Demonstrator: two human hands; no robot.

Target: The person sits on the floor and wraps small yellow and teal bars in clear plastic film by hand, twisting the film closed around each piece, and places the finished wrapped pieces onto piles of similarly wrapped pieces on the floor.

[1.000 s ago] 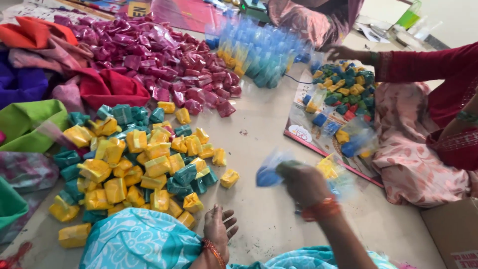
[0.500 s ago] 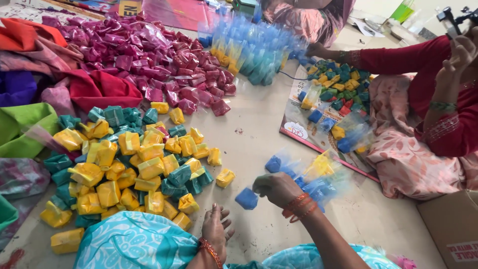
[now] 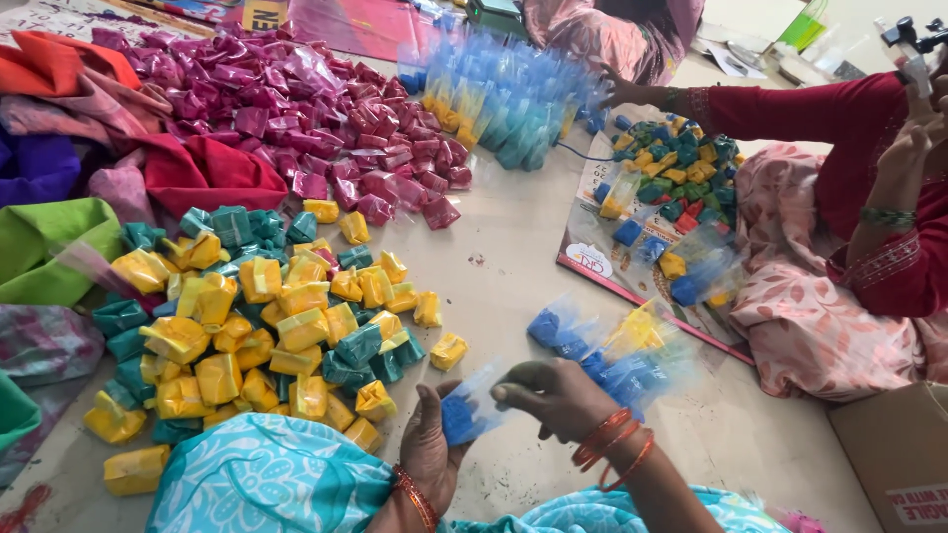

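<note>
My left hand (image 3: 429, 449) rises from my turquoise-clad knee, its fingers curled against a blue cube in a clear plastic wrapper (image 3: 459, 416). My right hand (image 3: 555, 396), with orange bangles on the wrist, pinches the wrapper's loose end from the right. Both hands meet low in the view, just above the floor. Wrapped blue and yellow packets (image 3: 620, 351) lie to the right of my right hand. A single yellow cube (image 3: 449, 350) sits just above my left hand.
A heap of yellow and teal wrapped cubes (image 3: 259, 326) lies to the left and magenta ones (image 3: 296, 118) lie farther back. Folded coloured cloths (image 3: 59, 158) are at the left edge. Clear blue-tipped packets (image 3: 513, 99) stand beyond. Another person in red (image 3: 849, 197) sits right by a printed sheet (image 3: 592, 262). A cardboard box (image 3: 894, 454) sits at bottom right.
My right hand has come left from the packet pile with a blue wrapped cube. My left hand has lifted off my knee and met it.
</note>
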